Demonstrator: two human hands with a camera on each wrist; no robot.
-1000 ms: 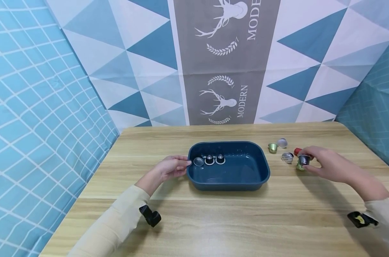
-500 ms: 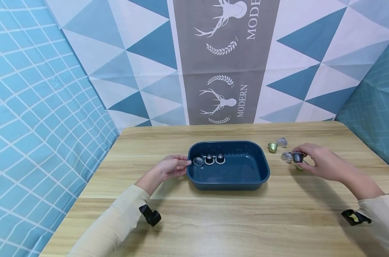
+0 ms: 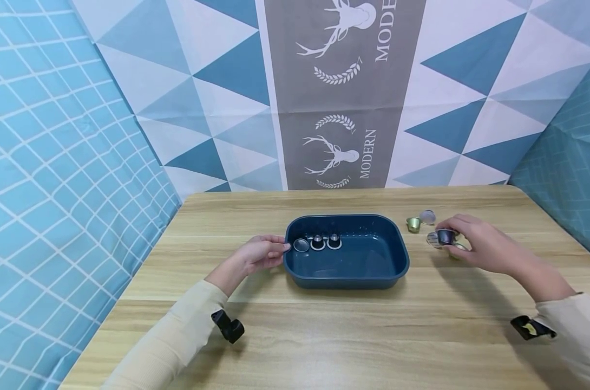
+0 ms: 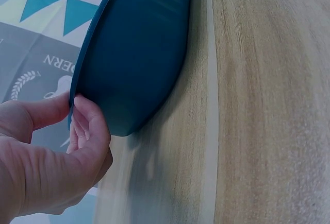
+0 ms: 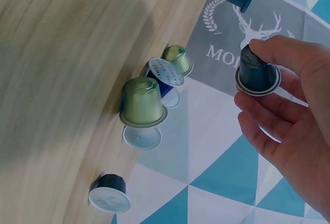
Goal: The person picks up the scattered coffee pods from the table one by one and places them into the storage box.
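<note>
My left hand [image 3: 264,253] pinches the left rim of a dark blue rectangular tray [image 3: 343,283], thumb on one side of the rim and fingers on the other in the left wrist view. Inside the tray, at its left, a coffee capsule [image 3: 301,245] shows its round face, beside two dark capsules [image 3: 318,242] standing on their rims. My right hand [image 3: 487,246] holds a dark coffee capsule [image 5: 257,74] between thumb and fingers, raised over the loose capsules right of the tray. The right wrist view shows its silver rim facing the fingers.
Loose capsules lie right of the tray: a small green one [image 3: 413,224], a silver-faced one [image 3: 427,217] and a blue one with a printed lid [image 5: 166,71]. Another green capsule [image 5: 142,102] and a dark one with a pale lid [image 5: 110,193] lie nearby on the wooden table [image 3: 295,336].
My right hand has moved left with the dark capsule, away from over the red capsule and across the printed lid. The left hand and the tray have stayed put.
</note>
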